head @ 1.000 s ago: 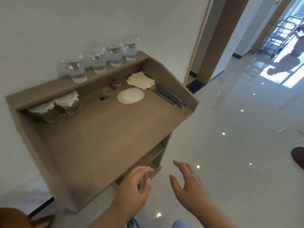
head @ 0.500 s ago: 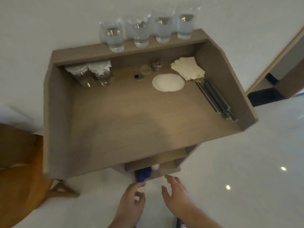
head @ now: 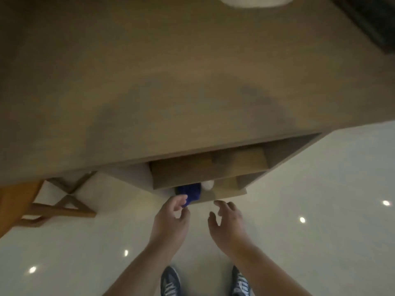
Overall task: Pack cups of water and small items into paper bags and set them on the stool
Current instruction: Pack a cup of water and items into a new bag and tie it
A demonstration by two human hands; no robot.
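Note:
Both my hands reach toward the low shelves under the wooden desk (head: 192, 92). My left hand (head: 171, 218) hangs with loosely curled fingers, its tips at the edge of a dark blue object (head: 191, 192) on the lower shelf (head: 226, 194); it holds nothing. My right hand (head: 226, 223) is empty, fingers relaxed, just in front of that shelf's edge. A small white object (head: 207, 185) lies beside the blue one. Brown paper (head: 235, 162) lies on the upper shelf. The water cups are out of view.
An orange wooden stool (head: 19, 201) with crossed legs stands at the left, partly under the desk. A white round sheet (head: 254, 2) lies at the desktop's far edge. Glossy white floor (head: 320, 210) surrounds my two shoes (head: 171, 283).
The view has dropped and moved in close to the desk front, so the cups have left the frame. Both hands have moved forward to the lower shelf; the left now reaches the blue object.

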